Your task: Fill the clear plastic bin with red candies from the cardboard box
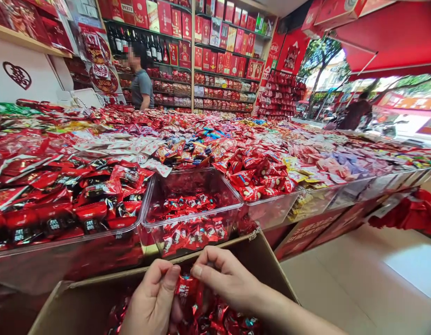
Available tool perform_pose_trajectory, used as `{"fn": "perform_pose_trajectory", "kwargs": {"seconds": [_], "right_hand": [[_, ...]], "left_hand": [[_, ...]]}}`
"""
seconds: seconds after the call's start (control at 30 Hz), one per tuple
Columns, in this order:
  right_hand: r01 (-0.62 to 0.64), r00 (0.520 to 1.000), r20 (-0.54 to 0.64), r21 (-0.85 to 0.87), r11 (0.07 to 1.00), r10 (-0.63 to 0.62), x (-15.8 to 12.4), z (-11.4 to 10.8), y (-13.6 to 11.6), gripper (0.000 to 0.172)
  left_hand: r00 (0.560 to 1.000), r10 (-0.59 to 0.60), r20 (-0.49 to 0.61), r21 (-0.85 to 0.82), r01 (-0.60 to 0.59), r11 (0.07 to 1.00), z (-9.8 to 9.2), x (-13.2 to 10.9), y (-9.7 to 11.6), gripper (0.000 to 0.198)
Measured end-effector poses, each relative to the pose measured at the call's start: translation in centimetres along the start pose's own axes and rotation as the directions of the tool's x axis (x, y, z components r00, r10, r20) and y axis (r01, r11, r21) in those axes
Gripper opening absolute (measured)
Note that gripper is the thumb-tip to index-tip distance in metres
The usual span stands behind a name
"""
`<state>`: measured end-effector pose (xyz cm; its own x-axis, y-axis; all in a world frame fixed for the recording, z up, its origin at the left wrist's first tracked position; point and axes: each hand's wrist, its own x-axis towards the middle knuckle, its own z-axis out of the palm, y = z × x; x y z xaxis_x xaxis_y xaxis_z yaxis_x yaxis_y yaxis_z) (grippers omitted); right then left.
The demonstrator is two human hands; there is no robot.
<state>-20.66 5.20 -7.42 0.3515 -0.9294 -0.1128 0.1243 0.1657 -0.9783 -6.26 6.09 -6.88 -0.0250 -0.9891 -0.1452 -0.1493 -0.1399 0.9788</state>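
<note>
Between my two hands is a red wrapped candy (pixel 185 287) with white lettering on its wrapper. My left hand (pixel 153 298) pinches its left side with thumb and forefinger. On the other side, the thumb and bent forefinger of my right hand (pixel 224 275) close on the wrapper's upper right edge. Both hands are over an open cardboard box (pixel 271 260) that holds many red wrapped candies (pixel 218 318). Just beyond the box stands a clear plastic bin (pixel 192 216), partly filled with small red candies (pixel 190 203).
Heaped red and black candies (pixel 93 200) fill the bin at left. Red-wrapped sweets (pixel 260 174) pile up at right. Shelves of red boxes (pixel 218 58) line the back wall, where a person in a grey shirt (pixel 142 86) stands. Tiled floor (pixel 341 279) shows at right.
</note>
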Motion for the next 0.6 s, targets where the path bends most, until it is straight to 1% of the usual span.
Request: {"fn": "perform_pose_trajectory", "kwargs": {"seconds": [0.1,0.23,0.27,0.3,0.33,0.37,0.4,0.43,0.47,0.5,0.53,0.57,0.6], "right_hand": [[-0.05,0.998,0.052,0.115,0.992,0.044,0.2,0.0,0.4,0.047],[-0.036,0.998,0.061,0.118,0.992,0.028,0.2,0.1,0.4,0.041],[-0.025,0.998,0.058,0.097,0.995,0.02,0.1,0.1,0.3,0.04],[0.011,0.999,0.034,0.038,0.999,-0.013,0.0,0.1,0.3,0.037],[0.078,0.997,0.0,-0.07,0.994,-0.078,-0.2,0.0,0.2,0.033],[0.178,0.982,-0.02,-0.222,0.959,-0.187,-0.4,0.0,0.1,0.027],[0.296,0.947,-0.004,-0.39,0.872,-0.323,-0.6,0.0,0.1,0.022],[0.406,0.891,0.052,-0.538,0.739,-0.452,-0.8,0.0,0.0,0.017],[0.492,0.828,0.129,-0.636,0.595,-0.546,-1.0,0.0,-0.1,0.014],[0.548,0.776,0.196,-0.68,0.487,-0.6,-1.2,0.1,-0.3,0.013],[0.579,0.746,0.228,-0.686,0.441,-0.625,-1.4,0.1,-0.4,0.012],[0.59,0.74,0.226,-0.67,0.45,-0.634,-1.5,0.1,-0.6,0.01],[0.586,0.753,0.2,-0.639,0.499,-0.627,-1.5,0.1,-0.9,0.006]], "left_hand": [[1.0,-0.003,0.008,-0.025,0.003,1.0,0.0,0.0,0.0,0.04],[0.998,-0.042,0.036,-0.085,0.045,0.995,0.0,0.0,0.3,0.041],[0.998,-0.057,0.042,-0.1,0.06,0.993,-0.1,0.0,0.4,0.041],[0.996,-0.075,0.045,-0.109,0.08,0.991,-0.1,0.0,0.4,0.042],[0.995,-0.092,0.047,-0.117,0.097,0.988,-0.2,0.1,0.4,0.042],[0.994,-0.098,0.051,-0.122,0.103,0.987,-0.3,0.1,0.4,0.043],[0.994,-0.09,0.06,-0.13,0.097,0.987,-0.3,0.2,0.4,0.043],[0.995,-0.076,0.068,-0.142,0.085,0.986,-0.4,0.2,0.4,0.044],[0.996,-0.057,0.068,-0.162,0.067,0.984,-0.4,0.3,0.4,0.044],[0.997,-0.035,0.062,-0.187,0.046,0.981,-0.4,0.3,0.4,0.043],[0.998,-0.019,0.053,-0.214,0.03,0.976,-0.4,0.3,0.5,0.042],[0.999,-0.01,0.044,-0.24,0.021,0.971,-0.3,0.3,0.6,0.041],[0.999,-0.001,0.036,-0.264,0.011,0.965,-0.3,0.2,0.7,0.04]]}}
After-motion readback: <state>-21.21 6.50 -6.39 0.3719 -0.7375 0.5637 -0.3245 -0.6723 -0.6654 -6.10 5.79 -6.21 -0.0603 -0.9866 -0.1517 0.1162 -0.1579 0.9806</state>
